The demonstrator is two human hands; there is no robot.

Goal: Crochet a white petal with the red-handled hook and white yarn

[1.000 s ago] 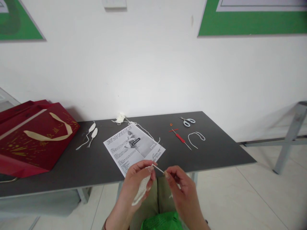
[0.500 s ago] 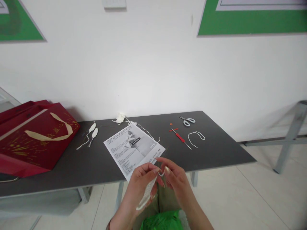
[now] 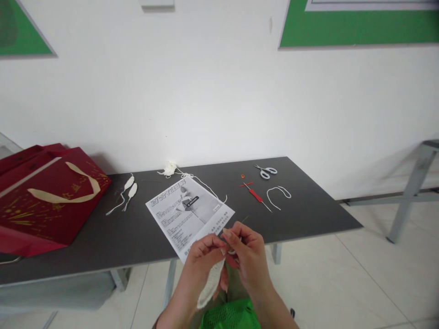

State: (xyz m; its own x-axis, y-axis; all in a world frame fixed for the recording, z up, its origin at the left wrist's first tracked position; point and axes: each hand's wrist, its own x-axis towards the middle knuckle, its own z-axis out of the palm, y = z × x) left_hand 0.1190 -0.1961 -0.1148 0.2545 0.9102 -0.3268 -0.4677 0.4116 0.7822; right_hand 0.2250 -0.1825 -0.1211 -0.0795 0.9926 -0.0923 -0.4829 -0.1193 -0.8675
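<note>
My left hand (image 3: 206,260) is closed on a white crocheted petal (image 3: 211,285), which hangs down along the palm with its lower tip free. Close against it, my right hand (image 3: 247,256) pinches with thumb and forefinger. A short bit of white yarn (image 3: 232,252) shows at these fingers, partly hidden by them. Past the right knuckles a thin dark strand, maybe wire, sticks out over the table; where it ends inside the hand cannot be seen. Both hands are above my lap, at the table's front edge.
On the dark table (image 3: 308,210) lie a printed sheet (image 3: 185,219), a red-handled crochet hook (image 3: 255,196), scissors (image 3: 265,172), a yarn piece (image 3: 269,196), an orange stitch marker (image 3: 243,176), two white petals (image 3: 132,189) and a yarn bundle (image 3: 169,168). A red gift bag (image 3: 51,205) stands left.
My right hand has turned inward and closed up to the left hand; the yarn loop between them is now mostly covered. The petal hangs a little lower. The view has shifted slightly.
</note>
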